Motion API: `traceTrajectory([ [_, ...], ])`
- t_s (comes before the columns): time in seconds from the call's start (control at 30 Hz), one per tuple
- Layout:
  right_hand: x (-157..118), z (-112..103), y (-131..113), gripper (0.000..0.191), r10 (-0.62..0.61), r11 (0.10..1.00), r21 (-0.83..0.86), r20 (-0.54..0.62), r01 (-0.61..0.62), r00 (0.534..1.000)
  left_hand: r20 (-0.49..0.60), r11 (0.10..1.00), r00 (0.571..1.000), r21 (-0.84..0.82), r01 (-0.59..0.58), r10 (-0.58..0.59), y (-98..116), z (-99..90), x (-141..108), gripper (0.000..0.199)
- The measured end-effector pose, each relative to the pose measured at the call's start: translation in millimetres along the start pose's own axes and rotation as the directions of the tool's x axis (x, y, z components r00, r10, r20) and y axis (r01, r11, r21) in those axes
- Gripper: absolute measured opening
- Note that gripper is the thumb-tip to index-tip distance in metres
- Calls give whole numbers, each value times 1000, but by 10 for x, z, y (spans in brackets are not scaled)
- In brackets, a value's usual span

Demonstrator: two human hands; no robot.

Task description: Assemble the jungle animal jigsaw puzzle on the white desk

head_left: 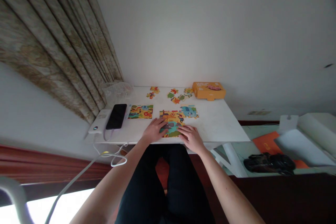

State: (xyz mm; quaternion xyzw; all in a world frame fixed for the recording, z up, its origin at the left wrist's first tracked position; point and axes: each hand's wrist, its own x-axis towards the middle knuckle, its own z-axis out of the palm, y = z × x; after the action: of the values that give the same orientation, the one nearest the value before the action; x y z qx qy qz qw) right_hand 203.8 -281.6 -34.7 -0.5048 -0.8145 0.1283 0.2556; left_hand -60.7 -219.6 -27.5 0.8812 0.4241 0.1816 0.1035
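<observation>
"While the left hand and right hand are resting on that half-built jigsaw puzzle, what are the fingers doing?"

"They're lying spread and unclenched on its left and right sides."

"What's surrounding the puzzle on the bench?"

"A finished puzzle picture is sitting to its left, and blue pieces are lying just to its right. Loose pieces are lying behind it, near an orange box."

"Anything beyond the picture?"

"A black smartphone is lying there, beside a white power bank."
</observation>
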Motion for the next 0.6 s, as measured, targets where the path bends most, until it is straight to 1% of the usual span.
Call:
traceTrajectory([
  [0.13, 14, -10, -11, 35, 2, 1000, 1, -6, -2, 1000, -16, 1000, 1000, 15, -3, 3, -21, 34, 0, 39],
  [0.23, 21, -17, -32, 35, -3, 1000, -12, -5, 3, 1000, -4, 1000, 1000, 28, -13, 13, -26, 30, 18, 40],
  [0.5, 18, -14, -76, 39, -34, 996, -77, 38, 37, 999, 34, 998, 999, 41, -40, 39, -31, 36, 40, 49],
  [0.6, 12, -19, -57, 42, -52, 995, -81, 60, 57, 997, 33, 999, 999, 47, -28, 26, -18, 47, 27, 50],
])
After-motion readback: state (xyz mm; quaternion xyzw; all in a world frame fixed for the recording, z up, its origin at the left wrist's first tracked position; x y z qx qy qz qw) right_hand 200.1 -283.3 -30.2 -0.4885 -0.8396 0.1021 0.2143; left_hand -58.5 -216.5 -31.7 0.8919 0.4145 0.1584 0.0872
